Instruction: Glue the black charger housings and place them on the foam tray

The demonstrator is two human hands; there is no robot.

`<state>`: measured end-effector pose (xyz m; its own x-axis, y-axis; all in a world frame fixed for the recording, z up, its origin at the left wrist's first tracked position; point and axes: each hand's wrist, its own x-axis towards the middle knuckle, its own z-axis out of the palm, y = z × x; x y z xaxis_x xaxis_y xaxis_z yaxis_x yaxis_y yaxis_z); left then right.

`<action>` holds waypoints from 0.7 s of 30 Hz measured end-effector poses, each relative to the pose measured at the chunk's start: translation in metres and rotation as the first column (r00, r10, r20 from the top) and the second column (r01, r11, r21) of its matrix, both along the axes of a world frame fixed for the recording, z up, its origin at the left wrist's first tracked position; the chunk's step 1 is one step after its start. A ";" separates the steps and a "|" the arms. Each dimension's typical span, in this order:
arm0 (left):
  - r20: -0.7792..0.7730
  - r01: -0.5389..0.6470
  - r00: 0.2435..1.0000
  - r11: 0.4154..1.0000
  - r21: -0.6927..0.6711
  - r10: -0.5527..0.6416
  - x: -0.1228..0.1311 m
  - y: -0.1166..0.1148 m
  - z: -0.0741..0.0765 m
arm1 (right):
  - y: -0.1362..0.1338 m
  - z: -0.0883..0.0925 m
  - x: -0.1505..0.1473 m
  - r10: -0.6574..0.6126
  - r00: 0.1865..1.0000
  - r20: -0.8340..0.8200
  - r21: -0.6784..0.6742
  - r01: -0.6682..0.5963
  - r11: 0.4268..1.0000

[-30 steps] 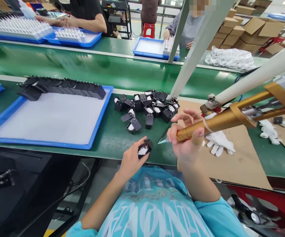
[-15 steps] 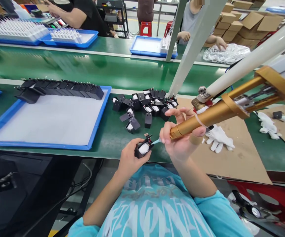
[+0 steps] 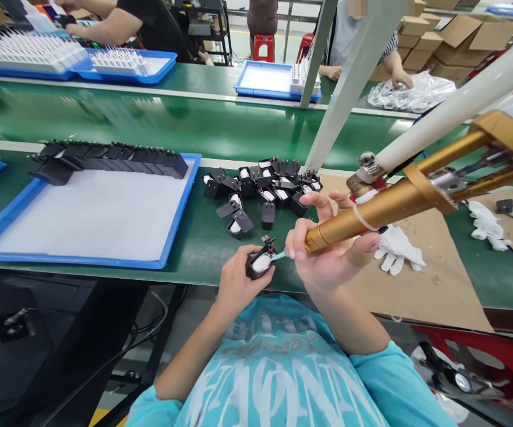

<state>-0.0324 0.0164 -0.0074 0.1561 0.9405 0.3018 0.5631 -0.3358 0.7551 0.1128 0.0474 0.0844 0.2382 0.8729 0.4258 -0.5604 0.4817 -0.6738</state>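
Note:
Near the table's front edge, my left hand [image 3: 241, 276] is closed around a small black plug adapter housing [image 3: 260, 265] with a white block inside and wires and pins at its top. My right hand [image 3: 327, 249] wraps round a gold-coloured glue dispensing gun [image 3: 367, 216]. The gun's pale blue nozzle tip [image 3: 279, 255] meets the edge of the open housing. Beyond my hands lies a loose heap of similar black adapter housings [image 3: 267, 215], some open with white blocks showing.
At left, a blue-rimmed tray [image 3: 163, 252] has a row of black adapters [image 3: 118, 160] along its far side. White gloves [image 3: 398, 249] lie on cardboard [image 3: 434, 284] at right. A slanted metal post [image 3: 340, 89] rises behind the heap. Co-workers sit across the green conveyor [image 3: 149, 118].
The housing in my left hand has shifted and tilted slightly, with the nozzle tip still at its edge. The gun has moved marginally. Across the conveyor, co-workers' arms have changed position.

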 end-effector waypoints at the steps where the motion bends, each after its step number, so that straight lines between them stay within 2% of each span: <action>1: -0.009 -0.003 1.000 1.000 0.005 0.003 0.001 0.001 -0.001 | 0.000 0.000 -0.002 0.011 1.000 -0.011 0.010 -0.011 1.000; 5: 0.003 0.007 1.000 0.998 0.066 -0.007 0.009 0.003 0.000 | -0.001 0.003 -0.012 0.044 0.998 -0.037 0.037 -0.043 0.998; 12: 0.104 0.005 0.994 0.948 0.317 -0.040 0.015 0.005 0.003 | -0.003 0.006 -0.017 0.057 0.998 -0.015 0.039 -0.056 0.998; 17: 0.082 0.001 0.996 0.961 0.277 -0.025 0.014 0.005 0.002 | -0.002 0.005 -0.016 0.073 0.997 -0.023 0.038 -0.072 0.997; 21: 0.008 0.021 1.000 0.992 0.124 -0.022 0.005 0.005 0.004 | 0.001 0.005 -0.016 0.061 0.997 -0.040 0.037 -0.059 0.998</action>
<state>-0.0275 0.0209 -0.0033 0.1725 0.8921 0.4176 0.5479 -0.4392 0.7120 0.0966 0.0484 0.0889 0.2040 0.8703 0.4484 -0.6157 0.4701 -0.6324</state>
